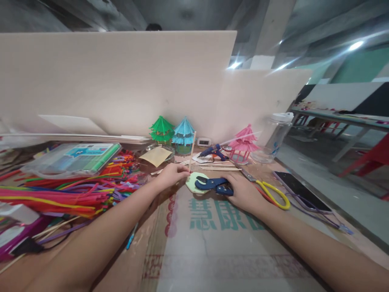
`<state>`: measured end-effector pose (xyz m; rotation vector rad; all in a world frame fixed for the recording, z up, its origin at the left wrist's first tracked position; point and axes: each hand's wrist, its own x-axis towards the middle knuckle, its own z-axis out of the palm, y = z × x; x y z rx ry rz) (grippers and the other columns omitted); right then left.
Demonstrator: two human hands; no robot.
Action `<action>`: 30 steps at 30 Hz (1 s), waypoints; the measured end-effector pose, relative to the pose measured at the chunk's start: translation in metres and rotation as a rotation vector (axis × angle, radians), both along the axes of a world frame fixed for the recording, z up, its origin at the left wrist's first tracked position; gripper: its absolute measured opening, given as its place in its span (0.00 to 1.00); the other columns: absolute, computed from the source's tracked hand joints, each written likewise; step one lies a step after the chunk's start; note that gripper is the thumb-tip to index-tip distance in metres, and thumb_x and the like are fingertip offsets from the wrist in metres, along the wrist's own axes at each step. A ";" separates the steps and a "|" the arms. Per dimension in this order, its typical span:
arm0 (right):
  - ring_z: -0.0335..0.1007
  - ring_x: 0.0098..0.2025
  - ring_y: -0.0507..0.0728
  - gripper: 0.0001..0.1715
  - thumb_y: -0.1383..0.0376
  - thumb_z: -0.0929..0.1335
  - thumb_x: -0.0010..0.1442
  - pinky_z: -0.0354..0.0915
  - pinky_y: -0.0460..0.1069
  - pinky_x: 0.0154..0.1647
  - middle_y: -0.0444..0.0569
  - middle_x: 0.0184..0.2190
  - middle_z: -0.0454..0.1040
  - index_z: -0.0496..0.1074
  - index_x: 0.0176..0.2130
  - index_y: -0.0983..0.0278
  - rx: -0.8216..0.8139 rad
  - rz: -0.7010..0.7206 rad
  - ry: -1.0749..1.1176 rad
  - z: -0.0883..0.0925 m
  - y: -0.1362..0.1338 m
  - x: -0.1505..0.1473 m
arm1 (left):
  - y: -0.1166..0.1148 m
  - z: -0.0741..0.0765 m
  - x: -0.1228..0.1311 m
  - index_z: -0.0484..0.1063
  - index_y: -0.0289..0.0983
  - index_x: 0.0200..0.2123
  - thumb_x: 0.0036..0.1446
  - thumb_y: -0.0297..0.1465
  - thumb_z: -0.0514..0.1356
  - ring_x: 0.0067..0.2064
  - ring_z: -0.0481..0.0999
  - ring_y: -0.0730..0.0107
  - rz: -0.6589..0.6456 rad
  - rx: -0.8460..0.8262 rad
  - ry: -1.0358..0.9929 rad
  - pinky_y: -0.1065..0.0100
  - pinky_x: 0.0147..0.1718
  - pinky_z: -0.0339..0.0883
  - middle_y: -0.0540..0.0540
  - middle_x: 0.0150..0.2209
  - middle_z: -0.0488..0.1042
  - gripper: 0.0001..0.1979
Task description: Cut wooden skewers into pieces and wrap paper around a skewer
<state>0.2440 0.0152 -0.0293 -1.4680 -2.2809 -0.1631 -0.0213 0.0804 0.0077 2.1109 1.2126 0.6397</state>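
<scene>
My left hand (172, 173) is pinched on a thin wooden stick (192, 151) that stands upright at the edge of a pale green hexagonal piece (195, 182) lying on the cardboard. My right hand (244, 191) is closed round the handles of a blue hole punch (212, 184), whose jaws rest over the green piece. Both hands meet at the middle of the table.
Yellow-handled scissors (272, 193) and a phone (302, 191) lie right of my right hand. Piles of coloured pipe cleaners (75, 190) and a plastic case (73, 159) fill the left. Green (161, 129), blue (184, 134) and pink (243, 142) paper pavilions and a glue gun (213, 151) stand at the back.
</scene>
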 end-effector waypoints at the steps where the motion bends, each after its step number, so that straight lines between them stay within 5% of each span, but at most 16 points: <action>1: 0.69 0.49 0.64 0.21 0.67 0.69 0.53 0.64 0.55 0.50 0.57 0.45 0.74 0.69 0.47 0.66 0.003 0.000 0.001 0.000 0.000 0.000 | 0.001 0.000 0.000 0.72 0.32 0.38 0.61 0.35 0.59 0.38 0.76 0.67 0.005 -0.007 -0.004 0.61 0.38 0.72 0.47 0.37 0.75 0.11; 21: 0.68 0.49 0.63 0.20 0.68 0.69 0.52 0.62 0.55 0.51 0.55 0.44 0.74 0.69 0.46 0.65 -0.023 0.020 0.046 0.003 -0.001 -0.003 | 0.001 0.018 -0.005 0.71 0.32 0.33 0.61 0.33 0.57 0.27 0.72 0.74 -0.031 0.026 -0.137 0.71 0.27 0.67 0.51 0.27 0.72 0.09; 27: 0.68 0.49 0.62 0.20 0.67 0.68 0.53 0.62 0.55 0.51 0.55 0.45 0.74 0.70 0.47 0.64 -0.024 0.057 0.095 0.004 -0.002 -0.005 | -0.057 0.071 0.011 0.75 0.36 0.38 0.59 0.32 0.58 0.36 0.74 0.71 -0.283 0.125 -0.101 0.73 0.35 0.66 0.48 0.35 0.77 0.08; 30: 0.69 0.49 0.63 0.23 0.67 0.68 0.51 0.63 0.56 0.51 0.55 0.45 0.74 0.69 0.49 0.63 -0.021 0.061 0.094 0.001 -0.002 -0.004 | -0.107 0.090 0.027 0.77 0.36 0.41 0.62 0.29 0.56 0.37 0.75 0.72 -0.628 0.249 0.107 0.74 0.35 0.65 0.46 0.37 0.78 0.10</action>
